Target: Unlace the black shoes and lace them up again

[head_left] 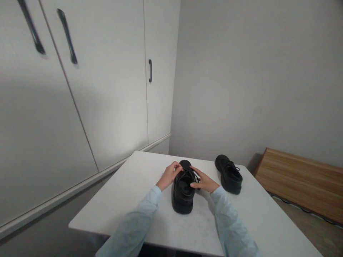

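Hands [169,175] [205,182] angled inward at nearer black shoe [182,202].

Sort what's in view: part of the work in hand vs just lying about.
In use:
Nearer black shoe
Its laces
Left hand and right hand, both around the lacing
White table, bearing the shoe

Just there:
Other black shoe, untouched, possibly its mate
Wood-grain board
White cabinet

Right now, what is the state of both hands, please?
Left hand: curled at the nearer shoe; grip cannot be told.
Right hand: open, at same shoe.
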`<act>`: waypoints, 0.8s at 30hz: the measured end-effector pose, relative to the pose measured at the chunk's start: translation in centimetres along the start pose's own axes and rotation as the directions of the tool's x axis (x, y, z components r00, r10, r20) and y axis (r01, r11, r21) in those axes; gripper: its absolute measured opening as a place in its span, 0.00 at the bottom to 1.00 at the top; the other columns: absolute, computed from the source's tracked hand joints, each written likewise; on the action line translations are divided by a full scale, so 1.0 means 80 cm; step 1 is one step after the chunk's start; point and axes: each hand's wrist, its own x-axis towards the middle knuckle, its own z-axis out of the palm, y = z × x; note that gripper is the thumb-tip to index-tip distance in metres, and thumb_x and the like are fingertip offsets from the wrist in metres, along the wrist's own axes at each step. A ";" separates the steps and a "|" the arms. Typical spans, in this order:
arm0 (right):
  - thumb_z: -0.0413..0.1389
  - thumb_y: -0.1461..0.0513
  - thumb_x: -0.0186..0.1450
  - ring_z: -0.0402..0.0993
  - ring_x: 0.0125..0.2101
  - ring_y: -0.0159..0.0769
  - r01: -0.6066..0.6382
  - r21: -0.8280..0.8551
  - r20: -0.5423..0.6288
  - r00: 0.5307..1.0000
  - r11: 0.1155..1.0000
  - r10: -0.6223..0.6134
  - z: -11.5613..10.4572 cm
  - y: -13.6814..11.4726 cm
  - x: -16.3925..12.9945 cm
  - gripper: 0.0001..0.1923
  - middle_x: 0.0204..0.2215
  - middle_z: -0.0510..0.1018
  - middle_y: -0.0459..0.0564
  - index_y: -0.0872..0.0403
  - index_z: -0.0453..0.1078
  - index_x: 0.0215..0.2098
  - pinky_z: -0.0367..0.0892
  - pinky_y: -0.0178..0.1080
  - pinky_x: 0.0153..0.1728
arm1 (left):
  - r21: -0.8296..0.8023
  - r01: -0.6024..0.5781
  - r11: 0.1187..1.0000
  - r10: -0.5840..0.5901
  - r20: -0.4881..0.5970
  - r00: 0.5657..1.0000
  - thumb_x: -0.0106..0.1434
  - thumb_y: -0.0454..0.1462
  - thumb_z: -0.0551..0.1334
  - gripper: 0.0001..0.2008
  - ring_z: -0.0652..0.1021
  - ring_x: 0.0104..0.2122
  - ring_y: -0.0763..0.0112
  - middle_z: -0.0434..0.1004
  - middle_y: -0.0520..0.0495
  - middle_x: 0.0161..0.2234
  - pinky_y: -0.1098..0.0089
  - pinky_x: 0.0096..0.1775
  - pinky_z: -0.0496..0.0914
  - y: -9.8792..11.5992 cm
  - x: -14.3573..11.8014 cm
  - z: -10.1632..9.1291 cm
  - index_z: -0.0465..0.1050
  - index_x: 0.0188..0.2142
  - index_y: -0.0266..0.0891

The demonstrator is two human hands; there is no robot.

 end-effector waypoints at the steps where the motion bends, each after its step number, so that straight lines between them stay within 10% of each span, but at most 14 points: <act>1: 0.65 0.50 0.47 0.52 0.59 0.53 -0.002 0.001 0.002 1.000 1.000 0.002 0.000 0.001 0.000 0.47 0.61 0.55 0.58 0.49 0.52 0.61 0.56 0.55 0.54 | -0.021 0.004 1.000 -0.003 0.008 1.000 0.62 0.42 0.54 0.10 0.73 0.35 0.69 0.75 0.48 0.32 0.70 0.39 0.64 0.000 0.000 0.000 0.67 0.33 0.38; 18: 0.65 0.50 0.47 0.52 0.60 0.52 -0.006 0.021 0.011 1.000 1.000 0.006 -0.001 0.003 0.001 0.47 0.61 0.55 0.55 0.45 0.52 0.61 0.56 0.56 0.54 | -0.556 0.189 0.809 -0.196 0.048 0.980 0.54 0.40 0.64 0.14 0.75 0.32 0.73 0.69 0.53 0.30 0.71 0.37 0.68 0.014 0.003 -0.010 0.60 0.35 0.40; 24: 0.64 0.50 0.48 0.51 0.60 0.52 0.002 0.028 0.013 1.000 1.000 -0.002 -0.001 0.003 0.000 0.46 0.62 0.55 0.56 0.47 0.52 0.61 0.56 0.55 0.54 | -0.296 0.096 0.950 -0.106 -0.019 0.994 0.55 0.39 0.61 0.09 0.73 0.27 0.75 0.71 0.52 0.30 0.74 0.30 0.67 0.005 0.007 -0.021 0.64 0.34 0.39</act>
